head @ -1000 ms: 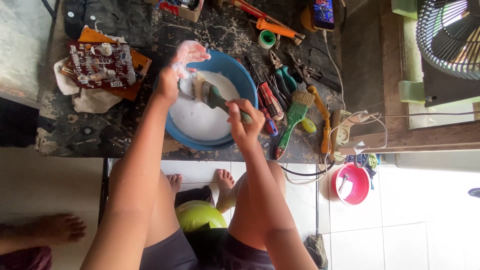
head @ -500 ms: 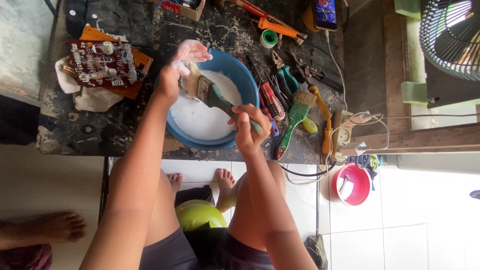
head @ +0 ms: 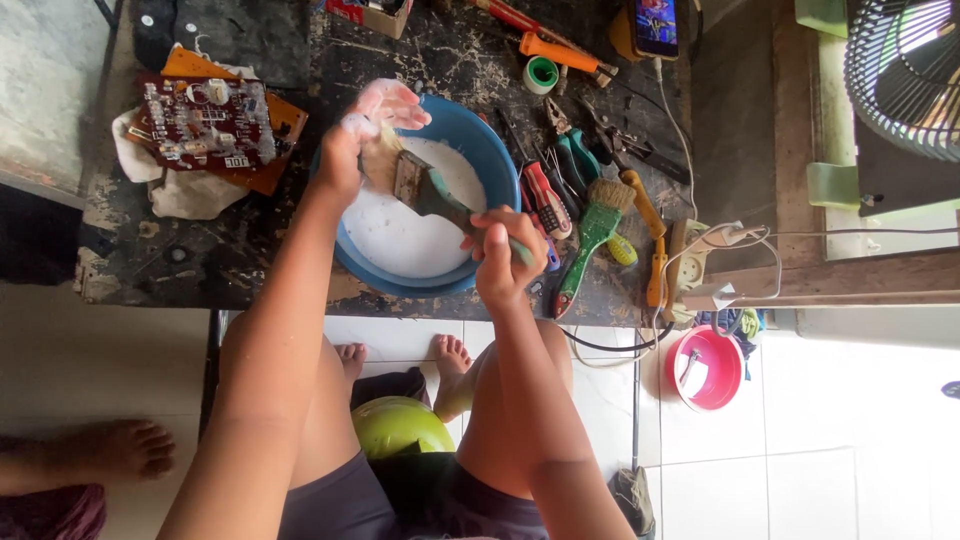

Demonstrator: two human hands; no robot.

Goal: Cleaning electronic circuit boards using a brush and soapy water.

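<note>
A paintbrush [head: 430,192] lies slanted over a blue bowl [head: 492,160] of white liquid near the front edge of the desk [head: 260,270]. The right hand [head: 500,250] has its grip clamped on the brush's green handle, above the bowl's near rim. The bristles press against the left hand [head: 355,150], which is wet and foamy, its fingers spread apart and holding nothing, over the bowl's far left rim.

Just right of the bowl lies a row of tools: a red-handled screwdriver [head: 545,200], green-handled pliers [head: 572,160] and a second brush [head: 590,245] with a green handle, its bristles pointing away from the person. Beyond them, toward the desk's right edge, lies an orange-handled tool [head: 650,240]. Near the far edge are a roll of green tape [head: 541,74] and a phone [head: 655,25]. Toward the left edge, a red circuit board [head: 205,122] rests on an orange board and a white cloth [head: 180,190].

On the floor to the right, below the desk, stands a pink bucket [head: 710,368]. A green ball-like thing [head: 400,425] sits between the person's knees.
</note>
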